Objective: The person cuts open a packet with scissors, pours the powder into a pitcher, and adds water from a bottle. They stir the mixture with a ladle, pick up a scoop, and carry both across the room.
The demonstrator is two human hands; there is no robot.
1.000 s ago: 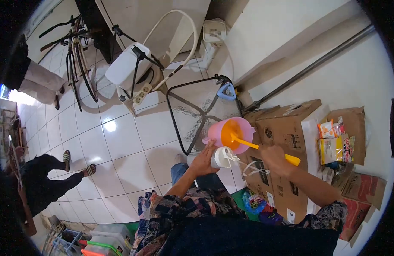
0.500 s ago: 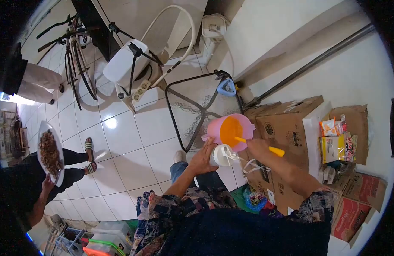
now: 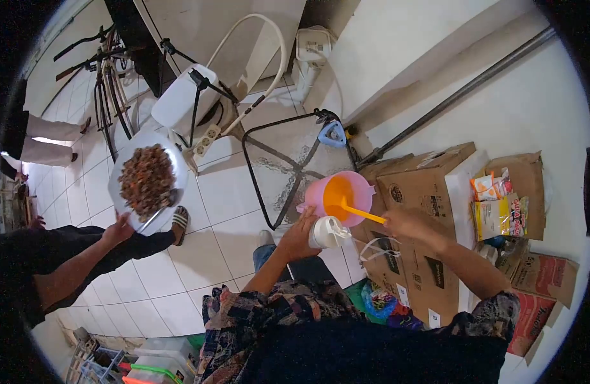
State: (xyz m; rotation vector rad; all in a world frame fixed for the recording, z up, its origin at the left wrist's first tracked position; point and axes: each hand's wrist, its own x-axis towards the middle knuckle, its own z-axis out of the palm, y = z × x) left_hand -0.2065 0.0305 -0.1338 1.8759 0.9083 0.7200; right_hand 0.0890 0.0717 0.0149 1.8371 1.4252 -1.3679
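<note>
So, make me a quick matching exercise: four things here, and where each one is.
1. Yellow utensil
2. White bottle
3. Plate of food
4. Blue triangular object

A. At the left hand
B. At a corner of the glass-topped table
C. Between the right hand and the pink pitcher
D. In another person's hand

Pairs: 1-C, 2-A, 3-D, 4-B

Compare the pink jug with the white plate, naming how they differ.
The pink jug is deep, while the white plate is shallow and broad.
The jug has smooth orange contents; the plate carries a lumpy brown heap of food.
The jug contains a yellow-orange utensil, whereas the plate bears a metallic one.
Both are open-topped.
</note>
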